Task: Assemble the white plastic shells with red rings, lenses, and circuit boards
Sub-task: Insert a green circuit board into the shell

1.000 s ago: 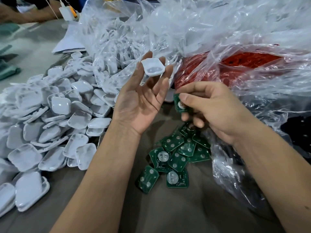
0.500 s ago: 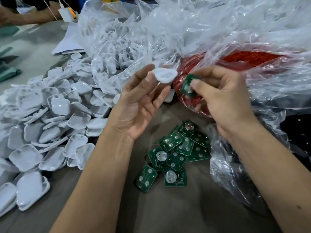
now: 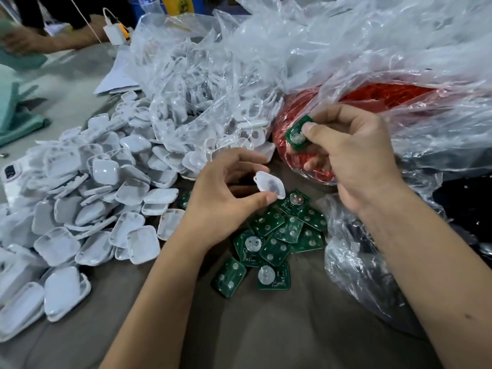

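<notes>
My left hand (image 3: 223, 198) pinches a white plastic shell (image 3: 269, 184) between thumb and fingers, above the loose green circuit boards (image 3: 277, 235) on the table. My right hand (image 3: 354, 153) holds one green circuit board (image 3: 296, 134) with a round metal disc, pressed by the thumb, right at the mouth of the clear bag of red rings (image 3: 372, 98). Several of its fingers reach into that bag. A big heap of white shells (image 3: 87, 209) lies to the left.
A clear plastic bag of more white shells (image 3: 202, 83) sits behind the heap. Crumpled plastic with dark parts (image 3: 463, 203) lies at the right. Another person's arm (image 3: 53, 38) and a white charger (image 3: 114, 33) are at the far left back.
My left hand turned over and dropped toward the boards with the shell. My right hand rose from the board pile to the red ring bag, carrying a board.
</notes>
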Demonstrator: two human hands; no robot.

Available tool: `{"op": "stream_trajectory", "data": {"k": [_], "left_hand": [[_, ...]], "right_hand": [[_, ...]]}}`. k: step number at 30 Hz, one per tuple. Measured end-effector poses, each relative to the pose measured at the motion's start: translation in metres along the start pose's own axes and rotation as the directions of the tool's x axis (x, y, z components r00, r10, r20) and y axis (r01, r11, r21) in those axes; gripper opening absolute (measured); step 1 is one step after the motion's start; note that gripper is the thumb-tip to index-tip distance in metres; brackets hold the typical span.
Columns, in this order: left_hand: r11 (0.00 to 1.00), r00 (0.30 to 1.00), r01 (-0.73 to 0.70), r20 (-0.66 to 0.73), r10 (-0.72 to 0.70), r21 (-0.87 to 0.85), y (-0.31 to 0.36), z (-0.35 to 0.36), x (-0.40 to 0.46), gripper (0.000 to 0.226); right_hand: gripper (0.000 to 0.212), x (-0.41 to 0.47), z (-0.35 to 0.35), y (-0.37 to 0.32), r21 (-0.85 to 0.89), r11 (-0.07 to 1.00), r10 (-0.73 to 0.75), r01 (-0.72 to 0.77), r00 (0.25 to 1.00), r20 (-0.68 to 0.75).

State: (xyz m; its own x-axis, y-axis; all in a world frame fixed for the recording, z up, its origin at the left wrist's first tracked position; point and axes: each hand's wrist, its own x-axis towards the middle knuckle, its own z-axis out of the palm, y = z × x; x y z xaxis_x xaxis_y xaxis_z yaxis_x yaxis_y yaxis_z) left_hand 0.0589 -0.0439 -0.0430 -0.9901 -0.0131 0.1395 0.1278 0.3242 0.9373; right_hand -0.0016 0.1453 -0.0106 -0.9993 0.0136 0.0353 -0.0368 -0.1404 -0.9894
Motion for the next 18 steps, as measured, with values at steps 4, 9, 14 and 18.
{"op": "stream_trajectory", "data": {"k": [4,9,14,18], "left_hand": [[0.995,0.996,-0.034,-0.076,0.042,0.098,-0.004,-0.002,0.0,0.038],[0.989,0.96,-0.148,-0.239,0.143,-0.002,-0.005,0.001,0.004,0.008],[0.957,0.986,-0.126,-0.139,0.091,-0.263,0.001,0.01,0.011,0.013],[0.899,0.995,-0.076,-0.097,0.037,-0.432,0.004,0.012,0.012,0.015]], "right_hand": [[0.016,-0.002,0.004,0.004,-0.058,0.998,-0.022,0.028,0.994,0.106],[0.012,-0.003,0.007,0.007,0.02,0.999,-0.03,0.027,0.986,0.164],[0.008,-0.009,0.011,0.007,0.064,0.998,-0.006,-0.009,0.974,0.225],[0.006,-0.009,0.009,0.006,0.119,0.986,0.081,-0.118,0.958,0.277]]}}
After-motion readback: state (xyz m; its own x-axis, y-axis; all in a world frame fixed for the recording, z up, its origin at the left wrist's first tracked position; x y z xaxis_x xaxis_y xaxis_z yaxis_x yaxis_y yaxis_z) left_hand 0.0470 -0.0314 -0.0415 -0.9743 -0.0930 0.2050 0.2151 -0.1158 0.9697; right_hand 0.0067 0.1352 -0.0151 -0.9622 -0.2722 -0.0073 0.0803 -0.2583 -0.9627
